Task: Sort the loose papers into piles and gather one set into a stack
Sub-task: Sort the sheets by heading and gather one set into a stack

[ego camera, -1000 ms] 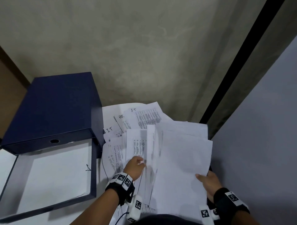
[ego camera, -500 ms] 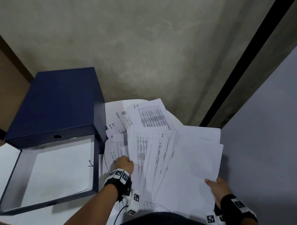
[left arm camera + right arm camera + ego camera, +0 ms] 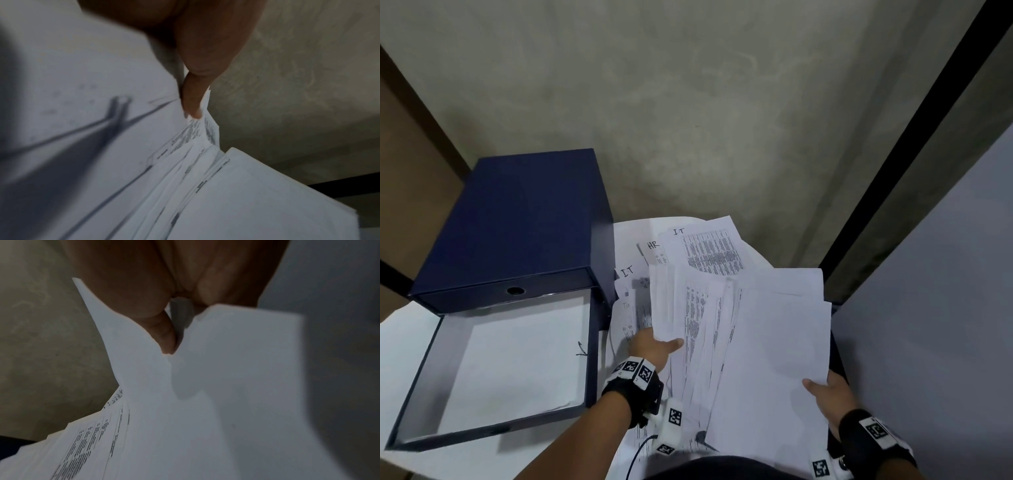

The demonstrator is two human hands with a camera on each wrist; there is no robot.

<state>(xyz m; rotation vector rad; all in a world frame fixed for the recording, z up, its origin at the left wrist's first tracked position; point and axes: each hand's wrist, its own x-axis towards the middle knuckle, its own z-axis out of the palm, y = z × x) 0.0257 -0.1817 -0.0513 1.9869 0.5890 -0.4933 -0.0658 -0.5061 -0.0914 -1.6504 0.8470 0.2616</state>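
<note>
A fan of white printed sheets [image 3: 756,342] is lifted above the table. My right hand [image 3: 828,394] pinches its near right corner, thumb on the blank top sheet [image 3: 226,386]. My left hand [image 3: 654,347] pinches a few sheets [image 3: 664,305] at the fan's left edge, thumb on top; the left wrist view shows the thumb [image 3: 193,100] pressed on the paper edges [image 3: 195,138]. Beneath and behind lie loose sheets marked IT [image 3: 709,253], HR [image 3: 654,250] and IT [image 3: 628,274].
An open dark blue box file [image 3: 517,219] stands at the left, its flap [image 3: 592,342] lying flat with a white sheet [image 3: 517,359] in it. A concrete wall rises behind. A grey panel [image 3: 928,325] with a black frame closes the right side.
The left hand has slid up the fan's left edge and taken a few sheets between thumb and fingers. The fan has spread wider. The right hand keeps its hold on the near right corner.
</note>
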